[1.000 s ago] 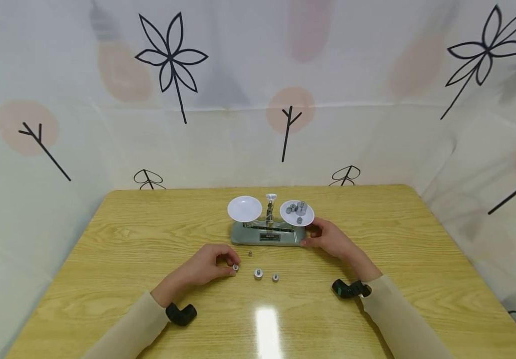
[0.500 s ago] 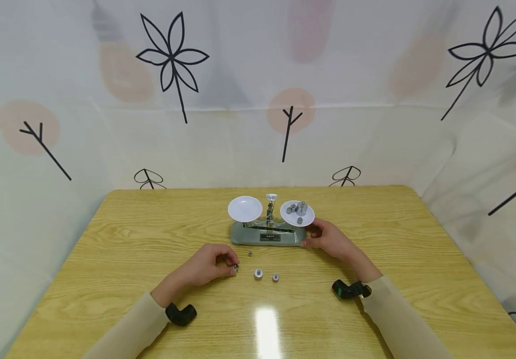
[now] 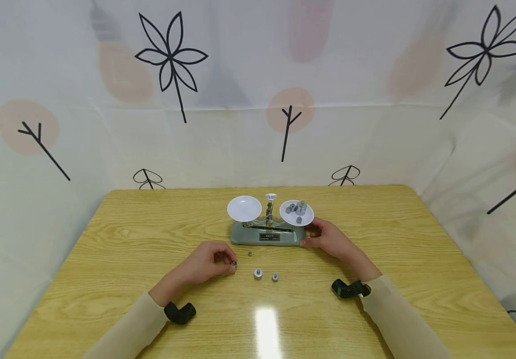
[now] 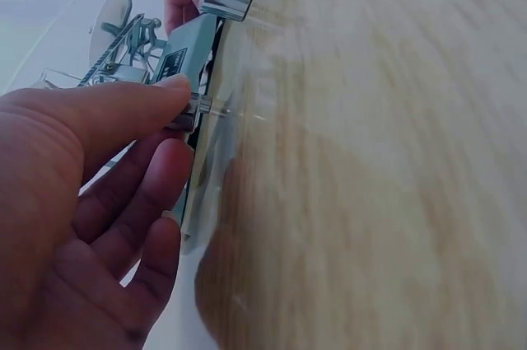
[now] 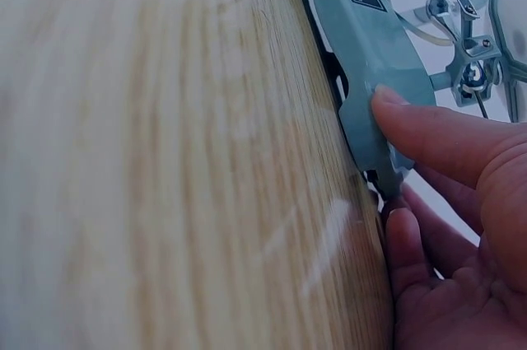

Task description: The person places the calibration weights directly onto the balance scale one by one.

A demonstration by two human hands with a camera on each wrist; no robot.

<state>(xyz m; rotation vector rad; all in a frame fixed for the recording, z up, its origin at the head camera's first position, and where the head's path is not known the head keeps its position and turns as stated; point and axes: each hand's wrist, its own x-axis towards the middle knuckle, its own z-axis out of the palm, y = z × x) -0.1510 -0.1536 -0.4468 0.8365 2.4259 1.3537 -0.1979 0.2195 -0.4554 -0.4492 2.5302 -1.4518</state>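
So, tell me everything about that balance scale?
The balance scale has a glossy grey-green base with a dark label, a central post, a marked beam and two white pans. It stands upright on the table; metal-looking weights sit on the right pan, which looks slightly lower. The right hand grips the base's right end.

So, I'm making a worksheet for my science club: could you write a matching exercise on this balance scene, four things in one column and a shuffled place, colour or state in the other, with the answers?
Things
1. Left hand
2. Right hand
3. Right pan
4. Balance base

Descriptions
A. White, bearing several metal weights
B. Grey-green, standing on the table
C. Pinching a small weight
D. Touching the right end of the base

Right pairs: 1-C, 2-D, 3-A, 4-B
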